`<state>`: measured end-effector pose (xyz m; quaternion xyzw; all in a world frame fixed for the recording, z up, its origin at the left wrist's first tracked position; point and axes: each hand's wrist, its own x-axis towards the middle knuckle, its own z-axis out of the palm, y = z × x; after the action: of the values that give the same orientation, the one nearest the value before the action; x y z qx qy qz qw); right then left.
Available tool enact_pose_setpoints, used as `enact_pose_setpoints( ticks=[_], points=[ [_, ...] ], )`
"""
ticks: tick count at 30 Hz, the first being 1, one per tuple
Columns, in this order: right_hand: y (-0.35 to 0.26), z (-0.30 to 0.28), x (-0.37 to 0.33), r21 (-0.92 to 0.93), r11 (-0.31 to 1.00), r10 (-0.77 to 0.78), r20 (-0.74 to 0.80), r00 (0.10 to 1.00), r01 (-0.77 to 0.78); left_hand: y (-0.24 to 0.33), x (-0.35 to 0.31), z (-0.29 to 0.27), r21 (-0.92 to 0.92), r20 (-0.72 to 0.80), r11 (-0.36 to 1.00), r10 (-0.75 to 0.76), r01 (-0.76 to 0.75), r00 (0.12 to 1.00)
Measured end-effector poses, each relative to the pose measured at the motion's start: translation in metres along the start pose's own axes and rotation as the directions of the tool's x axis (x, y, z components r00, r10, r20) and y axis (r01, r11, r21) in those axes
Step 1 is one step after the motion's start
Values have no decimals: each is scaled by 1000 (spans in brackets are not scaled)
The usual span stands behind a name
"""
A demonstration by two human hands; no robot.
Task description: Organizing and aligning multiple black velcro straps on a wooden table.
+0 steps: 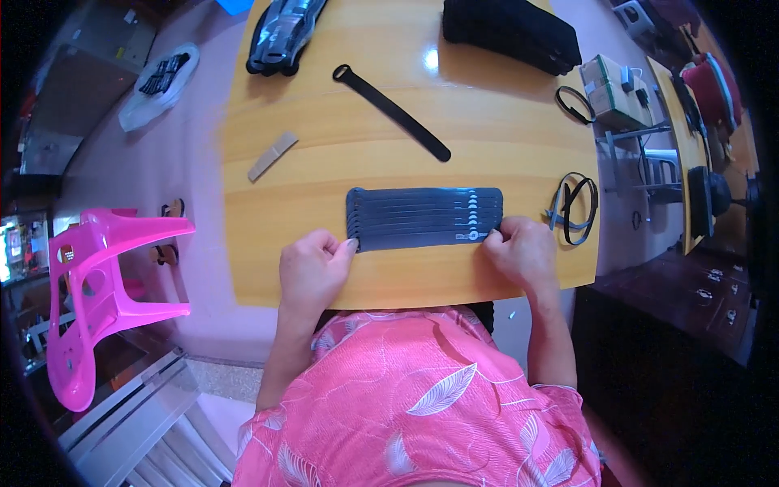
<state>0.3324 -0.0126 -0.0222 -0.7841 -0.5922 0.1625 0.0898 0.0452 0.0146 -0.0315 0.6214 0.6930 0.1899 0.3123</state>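
Observation:
A fanned, overlapping row of dark hook-and-loop cable straps [414,217] lies flat near the front of the wooden table. At its left end, my left hand [315,261] pinches the lower corner between thumb and fingers. My right hand [523,250] has its fingers closed on the lower right corner. Pale marks run down the straps near that right end. Farther back, a single black strap [395,115] with a looped end lies slantwise.
On the table [268,235] are a beige strip [273,157], clear-wrapped black items [284,36], a long black bundle [511,34] and looped bands [577,213] at the right. A pink stool [97,280] lies tipped at left. A plastic bag [160,85] sits beyond the table's left edge.

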Motion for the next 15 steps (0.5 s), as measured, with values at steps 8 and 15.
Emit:
enact_pose_setpoints(
  ticks=[8,15],
  points=[
    [-13,-31,-21,-147,989,-21,-72,997,10,-31,3,-10,-468,70,880,-53,79,996],
    [-69,19,14,42,761,-581,-399,709,647,37,9,23,-254,-159,789,536,-559,829]
  ],
)
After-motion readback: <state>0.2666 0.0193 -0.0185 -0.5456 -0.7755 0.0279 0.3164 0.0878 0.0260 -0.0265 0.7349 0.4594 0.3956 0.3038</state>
